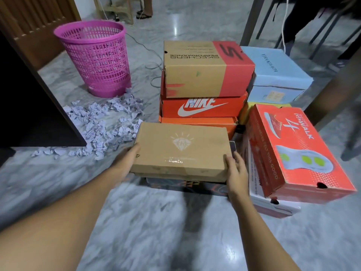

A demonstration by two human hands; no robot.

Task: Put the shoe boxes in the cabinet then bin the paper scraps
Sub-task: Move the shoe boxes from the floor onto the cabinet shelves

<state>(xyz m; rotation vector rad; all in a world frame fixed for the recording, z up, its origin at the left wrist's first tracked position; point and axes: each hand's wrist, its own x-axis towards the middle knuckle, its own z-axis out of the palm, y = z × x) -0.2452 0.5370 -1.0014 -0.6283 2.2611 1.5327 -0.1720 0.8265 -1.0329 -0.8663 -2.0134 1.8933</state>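
Note:
A plain brown shoe box (181, 151) with a pale diamond logo lies on top of a dark box (187, 185) on the floor. My left hand (127, 160) grips its left end and my right hand (235, 171) grips its right end. Behind it stands a stack: a brown-and-red Skechers box (205, 69) on an orange Nike box (203, 107) on another orange box (197, 122). To the right lie a red GoWalk box (297, 151) on a white box (273, 206), and a light blue box (277, 75). Crumpled paper scraps (101, 126) litter the floor beside a pink bin (95, 55).
The dark open cabinet (29, 106) stands at the left, its door edge next to the scraps. A grey cable (154, 65) trails on the marble floor behind the bin. Chair and table legs (254, 18) and a person's feet (144, 14) are at the back.

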